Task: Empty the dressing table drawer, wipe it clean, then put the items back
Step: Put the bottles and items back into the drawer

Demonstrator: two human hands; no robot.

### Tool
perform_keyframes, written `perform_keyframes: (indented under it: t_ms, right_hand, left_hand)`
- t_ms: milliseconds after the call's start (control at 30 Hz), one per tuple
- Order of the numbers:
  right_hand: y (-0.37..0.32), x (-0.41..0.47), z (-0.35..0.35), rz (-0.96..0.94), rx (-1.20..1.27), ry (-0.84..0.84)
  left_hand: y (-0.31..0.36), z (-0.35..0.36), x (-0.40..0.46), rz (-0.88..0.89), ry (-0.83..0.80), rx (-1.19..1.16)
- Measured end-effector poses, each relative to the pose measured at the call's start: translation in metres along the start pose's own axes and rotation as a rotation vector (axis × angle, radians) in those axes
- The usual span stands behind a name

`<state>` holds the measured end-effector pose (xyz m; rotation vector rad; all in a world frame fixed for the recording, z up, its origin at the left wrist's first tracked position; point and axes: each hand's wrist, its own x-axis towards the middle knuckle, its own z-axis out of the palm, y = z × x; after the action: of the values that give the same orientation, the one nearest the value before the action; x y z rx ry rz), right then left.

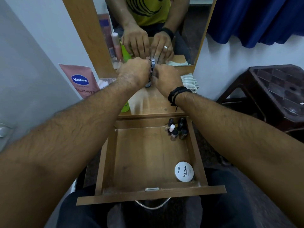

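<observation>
Both our left hand [134, 72] and right hand [166, 78] curl fingers around slim dark cosmetic tubes [152, 66] above the wooden counter [153, 102] | open wooden drawer [148, 155] at 6 o'clock holds nail-polish bottles [177, 129], white round tin [184, 171] | risk: bunched tubes slipping, toppling.

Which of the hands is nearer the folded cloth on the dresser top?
Right. The right hand is just left of the folded cloth, almost beside it. The left hand is farther left, beyond the small bottles both hands grip.

wooden tabletop [153, 104], striped cloth [190, 81], green bottle [125, 107]
</observation>
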<state>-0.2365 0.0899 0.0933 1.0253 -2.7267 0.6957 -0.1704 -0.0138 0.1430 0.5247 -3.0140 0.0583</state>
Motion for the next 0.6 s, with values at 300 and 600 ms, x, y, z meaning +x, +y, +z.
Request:
perform_keyframes:
  t_ms: [300, 600]
  right_hand:
    - [-0.005, -0.019, -0.021, 0.019, 0.084, 0.041]
    - [0.001, -0.093, -0.078, 0.050, 0.113, 0.001]
  left_hand:
    - [0.004, -0.018, -0.021, -0.011, -0.005, -0.175]
    - [0.020, -0.042, -0.061, 0.030, 0.056, -0.335]
